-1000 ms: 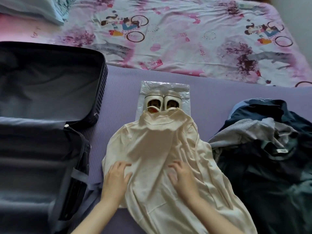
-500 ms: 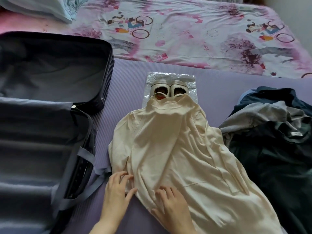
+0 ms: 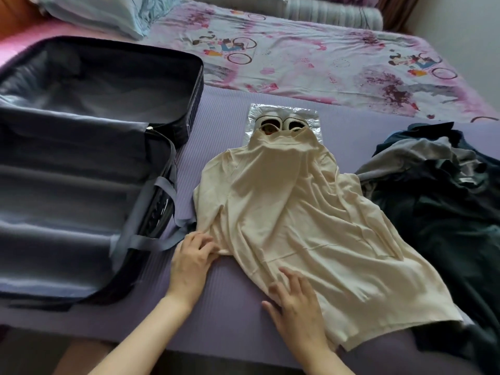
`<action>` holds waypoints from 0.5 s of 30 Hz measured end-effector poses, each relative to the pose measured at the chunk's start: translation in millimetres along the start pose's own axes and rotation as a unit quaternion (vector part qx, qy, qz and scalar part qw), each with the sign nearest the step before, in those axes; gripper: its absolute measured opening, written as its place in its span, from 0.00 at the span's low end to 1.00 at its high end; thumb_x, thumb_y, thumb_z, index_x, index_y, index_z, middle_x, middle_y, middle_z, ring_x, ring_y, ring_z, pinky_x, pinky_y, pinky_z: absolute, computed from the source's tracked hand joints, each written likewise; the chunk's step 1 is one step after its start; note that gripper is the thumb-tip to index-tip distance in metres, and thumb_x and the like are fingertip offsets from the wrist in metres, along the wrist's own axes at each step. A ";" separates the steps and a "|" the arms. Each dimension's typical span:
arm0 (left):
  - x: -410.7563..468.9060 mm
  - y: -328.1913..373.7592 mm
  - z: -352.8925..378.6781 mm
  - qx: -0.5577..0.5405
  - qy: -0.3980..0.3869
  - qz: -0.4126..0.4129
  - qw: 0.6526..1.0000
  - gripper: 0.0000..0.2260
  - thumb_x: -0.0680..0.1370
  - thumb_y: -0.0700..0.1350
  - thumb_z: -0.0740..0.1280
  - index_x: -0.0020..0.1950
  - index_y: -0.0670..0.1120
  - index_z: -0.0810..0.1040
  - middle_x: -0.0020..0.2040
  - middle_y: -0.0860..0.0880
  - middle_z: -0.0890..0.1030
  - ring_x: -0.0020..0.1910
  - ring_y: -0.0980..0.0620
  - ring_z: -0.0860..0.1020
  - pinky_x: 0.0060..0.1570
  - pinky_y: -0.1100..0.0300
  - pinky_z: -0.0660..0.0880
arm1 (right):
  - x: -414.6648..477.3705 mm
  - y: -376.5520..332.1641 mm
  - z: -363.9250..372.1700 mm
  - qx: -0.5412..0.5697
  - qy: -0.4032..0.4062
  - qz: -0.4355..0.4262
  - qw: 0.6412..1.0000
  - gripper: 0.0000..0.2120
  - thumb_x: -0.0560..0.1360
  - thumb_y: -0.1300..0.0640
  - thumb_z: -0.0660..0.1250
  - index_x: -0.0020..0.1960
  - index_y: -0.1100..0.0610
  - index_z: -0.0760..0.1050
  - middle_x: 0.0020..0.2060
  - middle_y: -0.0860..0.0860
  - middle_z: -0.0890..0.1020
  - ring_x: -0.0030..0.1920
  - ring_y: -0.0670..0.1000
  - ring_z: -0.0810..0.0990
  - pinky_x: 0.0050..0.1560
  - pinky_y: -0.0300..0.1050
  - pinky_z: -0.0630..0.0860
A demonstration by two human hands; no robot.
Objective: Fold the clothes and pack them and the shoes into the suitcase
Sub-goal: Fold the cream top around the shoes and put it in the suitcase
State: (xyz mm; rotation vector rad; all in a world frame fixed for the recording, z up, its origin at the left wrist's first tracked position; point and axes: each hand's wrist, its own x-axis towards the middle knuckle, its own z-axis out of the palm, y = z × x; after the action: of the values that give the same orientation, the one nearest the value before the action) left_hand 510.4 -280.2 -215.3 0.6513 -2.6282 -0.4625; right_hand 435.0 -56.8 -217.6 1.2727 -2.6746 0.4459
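- Suitcase (image 3: 67, 212), dark grey, fabric-lined and lying open at the left on the purple ribbed mat (image 3: 230, 307): both halves hold nothing yet. The risk here is packing order. If soft clothes go in before the shoes, the folds will probably be crushed or pushed aside.
- Cream short-sleeved cotton shirt (image 3: 292, 226), spread in the middle of the mat: it lies skewed and rumpled, with its near hem trailing to the right. A fold started from this lie would likely come out crooked and bulky.
- Heap of dark blue and grey clothes (image 3: 446, 212) at the right: its edge touches the shirt's right side. A sleeve swung over could drag a piece of the heap into the fold.
- Pair of white slip-on shoes (image 3: 281, 124) on a clear plastic bag (image 3: 311, 117), far middle: the shirt's collar end is draped over their near ends. Tugging the shirt nearer may pull the shoes off the bag.
- Grey webbing strap (image 3: 151, 242) from the suitcase: it runs up to the shirt's near left corner and could get caught in a fold.
- Left hand (image 3: 189, 263): its grip is slack, with the fingers laid on the shirt's near left edge.
- Right hand (image 3: 297, 304): its fingers are spread flat on the near cloth and hold nothing, so the fabric can slide underneath.
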 end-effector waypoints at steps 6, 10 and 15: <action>14.0 0.2 -39.5 0.106 0.002 0.008 0.994 0.14 0.61 0.29 0.75 0.40 0.44 0.78 0.41 0.47 0.77 0.41 0.46 0.77 0.28 0.55 0.76 | 1.7 -18.5 -23.0 0.017 0.039 0.062 0.997 0.11 0.65 0.60 0.77 0.37 0.53 0.74 0.33 0.46 0.76 0.33 0.49 0.75 0.30 0.42 0.70; 9.2 -5.4 -64.8 0.134 0.010 0.008 0.991 0.17 0.56 0.27 0.75 0.38 0.42 0.79 0.43 0.45 0.78 0.38 0.45 0.77 0.20 0.59 0.74 | 4.3 -44.9 -29.2 0.054 0.044 0.046 0.996 0.12 0.67 0.59 0.77 0.37 0.51 0.73 0.30 0.44 0.75 0.29 0.46 0.74 0.27 0.39 0.66; -17.8 1.4 -50.4 0.088 -0.015 -0.029 0.996 0.15 0.59 0.33 0.78 0.41 0.44 0.80 0.46 0.45 0.78 0.39 0.46 0.79 0.27 0.58 0.78 | -4.5 -55.1 -22.1 -0.015 -0.019 0.037 0.999 0.14 0.62 0.49 0.78 0.40 0.52 0.77 0.36 0.47 0.76 0.35 0.49 0.76 0.34 0.41 0.75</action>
State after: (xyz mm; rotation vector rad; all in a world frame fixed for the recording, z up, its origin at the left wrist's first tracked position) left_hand 546.8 -281.2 -176.2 0.7819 -2.7062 -0.2600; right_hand 480.7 -79.1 -186.7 1.1880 -2.7563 0.3931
